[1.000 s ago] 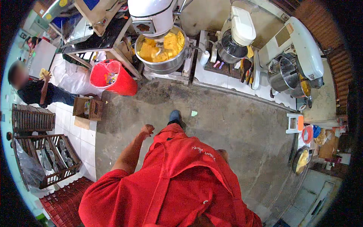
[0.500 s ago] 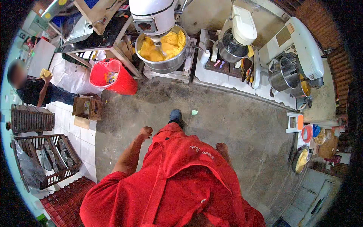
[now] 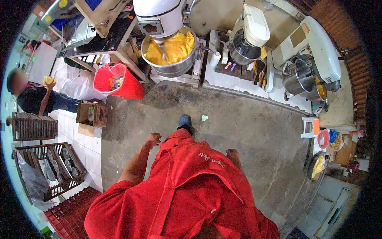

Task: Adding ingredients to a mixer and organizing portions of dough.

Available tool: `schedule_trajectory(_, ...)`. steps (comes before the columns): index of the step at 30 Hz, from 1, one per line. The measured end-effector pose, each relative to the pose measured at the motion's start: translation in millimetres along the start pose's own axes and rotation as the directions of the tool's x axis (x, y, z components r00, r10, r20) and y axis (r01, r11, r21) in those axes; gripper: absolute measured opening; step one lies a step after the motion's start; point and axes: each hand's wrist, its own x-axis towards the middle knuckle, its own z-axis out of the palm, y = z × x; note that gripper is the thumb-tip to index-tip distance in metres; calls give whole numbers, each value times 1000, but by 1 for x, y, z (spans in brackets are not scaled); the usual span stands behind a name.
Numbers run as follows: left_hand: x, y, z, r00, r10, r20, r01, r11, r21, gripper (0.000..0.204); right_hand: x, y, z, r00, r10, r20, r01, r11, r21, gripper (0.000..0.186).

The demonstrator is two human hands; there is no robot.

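My left hand (image 3: 154, 138) hangs beside the red apron (image 3: 187, 159), fingers curled loosely, with nothing visible in them. On the other side of the apron is my right hand (image 3: 233, 153), mostly seen from the back; its fingers are hidden. Neither hand touches any equipment. Ahead, a large white stand mixer (image 3: 159, 16) has its steel bowl (image 3: 171, 71) full of yellow dough (image 3: 179, 47), blurred around the tool.
A red bin (image 3: 129, 85) and a cardboard box (image 3: 99, 114) stand at left, near a person (image 3: 34, 97) holding a yellow block (image 3: 48, 80). Two smaller mixers (image 3: 254, 26) (image 3: 318, 47) line the right ledge. A white-and-orange stool (image 3: 309, 127) stands right. Dark crates (image 3: 51, 167) are at left.
The yellow dough and mixing tool in the big bowl have shifted and look more blurred. My hands stay in nearly the same place. The other person's yellow block has moved slightly.
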Motion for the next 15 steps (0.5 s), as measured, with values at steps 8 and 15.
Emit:
schedule_trajectory(8, 11, 3, 2, 1000, -21, 17, 23, 987, -158, 20, 44, 55, 24, 941, -338, -16, 331, 930, -163, 36)
schedule_trajectory(15, 11, 13, 4, 999, -17, 42, 19, 999, -47, 19, 37, 55, 27, 953, -293, -79, 263, 928, -262, 37)
